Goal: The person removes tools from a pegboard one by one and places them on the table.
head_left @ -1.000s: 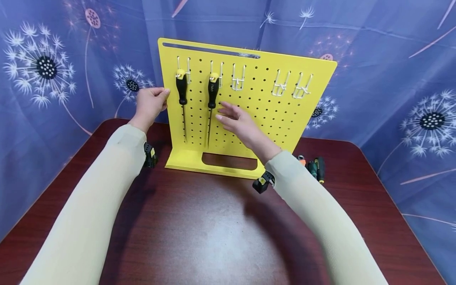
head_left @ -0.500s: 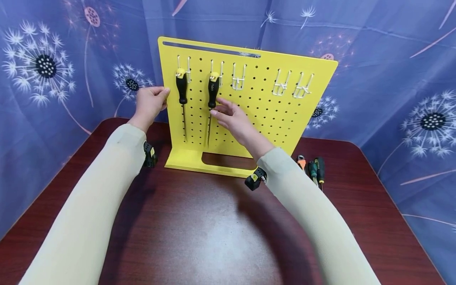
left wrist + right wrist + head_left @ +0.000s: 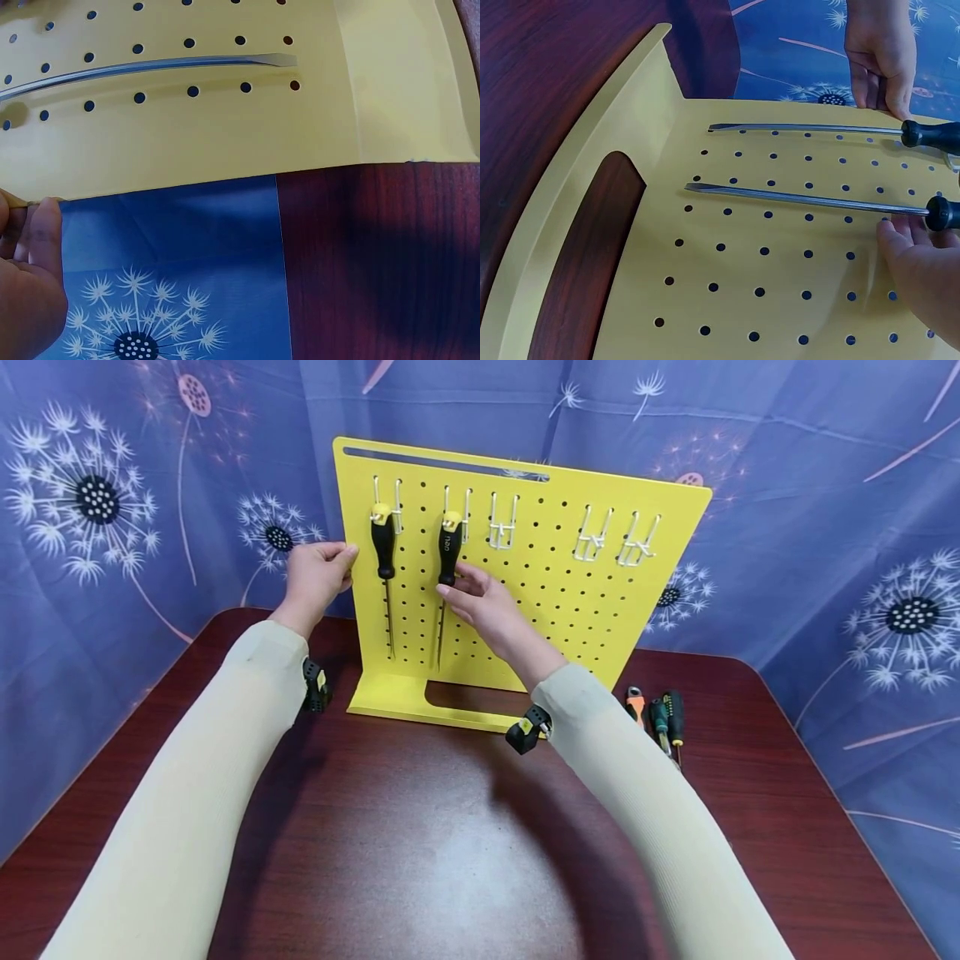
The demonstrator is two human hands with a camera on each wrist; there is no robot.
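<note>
Two black-handled screwdrivers with yellow ends hang on the yellow pegboard (image 3: 555,585): the left screwdriver (image 3: 383,547) and the second screwdriver (image 3: 449,550). My left hand (image 3: 315,581) pinches the board's left edge between thumb and fingers, beside the left screwdriver. My right hand (image 3: 487,610) is at the bottom of the second screwdriver's handle. Its fingers are loosely bent and its thumb tip lies by the top of the shaft. In the right wrist view, the right hand (image 3: 926,270) sits just beside the handle's collar, not wrapped round it. Both flat blades point down.
White wire hooks (image 3: 501,531) hang at the middle of the board, and two more hooks (image 3: 592,539) at its right. Behind the right forearm, several tools with orange and green handles (image 3: 660,714) lie on the dark wood table (image 3: 420,827). A blue dandelion-print curtain (image 3: 825,527) stands behind.
My right hand has moved left and slightly up, from beside the second screwdriver to its lower handle. The left hand stays on the board's edge.
</note>
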